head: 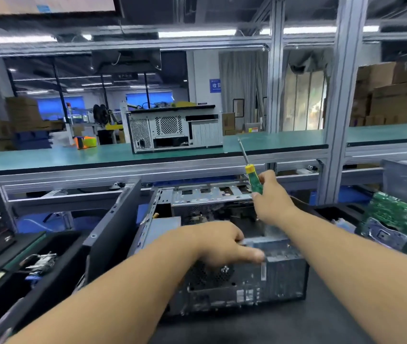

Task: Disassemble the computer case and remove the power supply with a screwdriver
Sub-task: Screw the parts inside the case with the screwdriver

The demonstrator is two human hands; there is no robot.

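Observation:
An open grey computer case (242, 286) lies in front of me on the dark bench, its rear panel facing me. My left hand (218, 244) grips the top rear edge of the case, thumb stretched along the panel. My right hand (272, 199) is raised over the far side of the case and holds a screwdriver (249, 170) with a green and yellow handle, its shaft pointing up and away. A grey box (165, 227) that may be the power supply shows inside the case at the left, partly hidden by my left hand.
A dark side panel (113, 227) leans against the case's left side. A green motherboard (401, 227) lies at right. A black tray with loose parts (38, 264) sits at left. A second computer case (175, 129) stands on the green shelf behind.

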